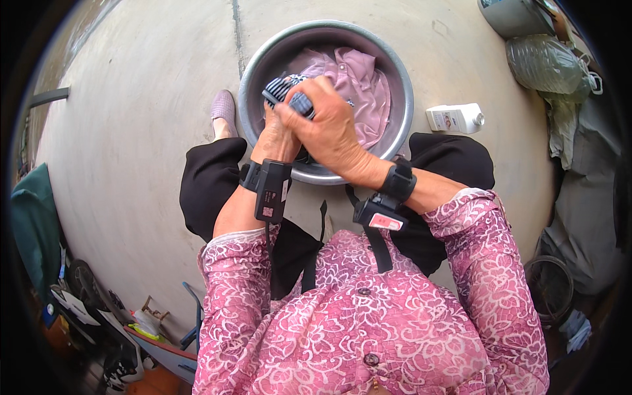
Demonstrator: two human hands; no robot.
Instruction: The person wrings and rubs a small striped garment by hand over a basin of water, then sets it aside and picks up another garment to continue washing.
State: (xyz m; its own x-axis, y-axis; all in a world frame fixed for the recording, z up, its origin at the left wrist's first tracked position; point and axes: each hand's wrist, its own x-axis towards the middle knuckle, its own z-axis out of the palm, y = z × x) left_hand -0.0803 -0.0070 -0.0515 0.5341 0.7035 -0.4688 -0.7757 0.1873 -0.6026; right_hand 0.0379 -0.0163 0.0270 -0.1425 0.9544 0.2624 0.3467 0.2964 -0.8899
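Note:
A large round metal basin (405, 85) stands on the floor between my knees. Over its left half, my right hand (329, 125) is closed round a bunched blue-and-white striped cloth (301, 104). My left hand (278, 136) is pressed up against it from below, closed on the same cloth; its fingers are partly hidden behind the right hand. The cloth's folds stick out above the two hands. Inside the basin lies a wet-looking pink garment (362, 95) with a button, spread toward the right wall. What lies beneath my hands is mostly hidden.
A white bottle (454, 118) lies on its side on the concrete floor, right of the basin. Further right are a big clear plastic jug (543, 62) and a grey cover (582, 191). At the lower left stand a small wheel (84, 283) and assorted clutter.

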